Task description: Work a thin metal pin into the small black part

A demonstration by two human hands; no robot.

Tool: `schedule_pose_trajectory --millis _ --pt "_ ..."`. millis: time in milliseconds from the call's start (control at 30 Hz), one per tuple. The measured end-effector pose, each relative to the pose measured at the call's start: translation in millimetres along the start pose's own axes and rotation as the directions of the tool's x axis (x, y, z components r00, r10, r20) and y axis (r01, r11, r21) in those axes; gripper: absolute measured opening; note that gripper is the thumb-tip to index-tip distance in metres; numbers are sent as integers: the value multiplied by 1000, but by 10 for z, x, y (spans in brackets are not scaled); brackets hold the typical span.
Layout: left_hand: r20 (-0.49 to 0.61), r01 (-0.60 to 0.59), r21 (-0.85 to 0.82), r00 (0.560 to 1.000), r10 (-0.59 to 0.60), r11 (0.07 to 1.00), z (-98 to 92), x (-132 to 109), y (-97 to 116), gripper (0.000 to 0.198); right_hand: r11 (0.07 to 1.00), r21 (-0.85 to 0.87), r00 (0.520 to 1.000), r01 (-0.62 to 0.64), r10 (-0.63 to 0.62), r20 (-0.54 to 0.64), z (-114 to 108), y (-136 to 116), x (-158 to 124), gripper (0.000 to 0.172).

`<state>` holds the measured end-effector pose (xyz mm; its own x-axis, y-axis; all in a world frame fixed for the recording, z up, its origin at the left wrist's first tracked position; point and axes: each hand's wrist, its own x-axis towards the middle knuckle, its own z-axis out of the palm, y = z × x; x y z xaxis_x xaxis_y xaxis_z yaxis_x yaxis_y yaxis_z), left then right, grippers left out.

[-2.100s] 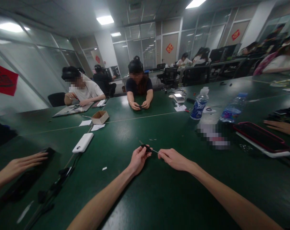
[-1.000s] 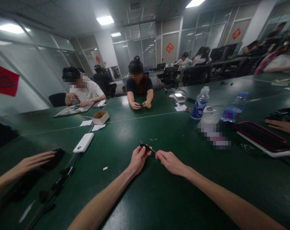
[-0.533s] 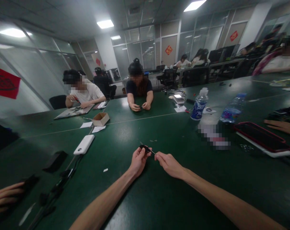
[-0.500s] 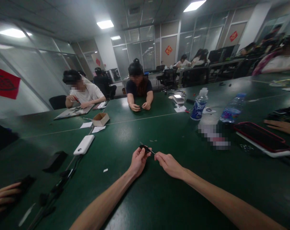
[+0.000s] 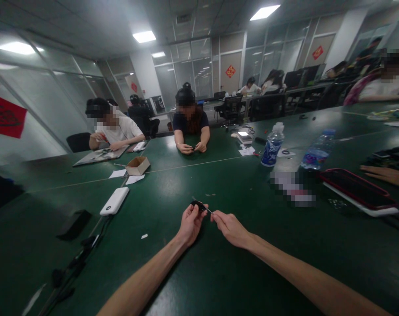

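Note:
My left hand (image 5: 190,224) is closed around a small black object (image 5: 198,204), whose exact kind I cannot make out. From the right, my right hand (image 5: 230,228) pinches a thin metal rod (image 5: 208,210) like a screwdriver shaft; its handle, if any, is hidden in the fingers. The rod's far end meets the black object. Both hands are close together just above the green table (image 5: 173,272). A few tiny pale scraps (image 5: 210,195) lie beyond my hands, and a small white piece (image 5: 144,236) is left of my forearm.
At left are a white power bank (image 5: 114,201), a black box (image 5: 74,224) and a cable strip (image 5: 77,259). A small cardboard box (image 5: 138,166) stands beyond. Two bottles (image 5: 272,145) and a red-edged phone (image 5: 359,188) are at right. Co-workers sit across the table.
My hands hold nearly the same pose, the right one slightly further left. The view has shifted a little. A co-worker's hand at the lower left is no longer in view.

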<state>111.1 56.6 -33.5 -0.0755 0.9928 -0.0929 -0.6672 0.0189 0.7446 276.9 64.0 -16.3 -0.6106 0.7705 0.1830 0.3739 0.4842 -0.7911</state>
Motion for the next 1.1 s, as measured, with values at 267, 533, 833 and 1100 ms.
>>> schedule_pose_trajectory --millis 267,533,833,1100 --pt "141 7 38 990 -12 999 64 -58 -60 26 998 65 995 25 -18 -100 100 37 47 35" --pt "92 54 61 994 -59 997 69 -47 -41 31 991 134 997 -4 14 -81 144 120 45 41" --pt "38 63 91 997 -66 994 5 -37 -60 20 985 160 991 -60 78 -108 51 201 60 38" --pt "113 48 179 991 -69 983 -10 -29 -101 10 994 -31 972 -108 99 -213 -8 293 310 30"
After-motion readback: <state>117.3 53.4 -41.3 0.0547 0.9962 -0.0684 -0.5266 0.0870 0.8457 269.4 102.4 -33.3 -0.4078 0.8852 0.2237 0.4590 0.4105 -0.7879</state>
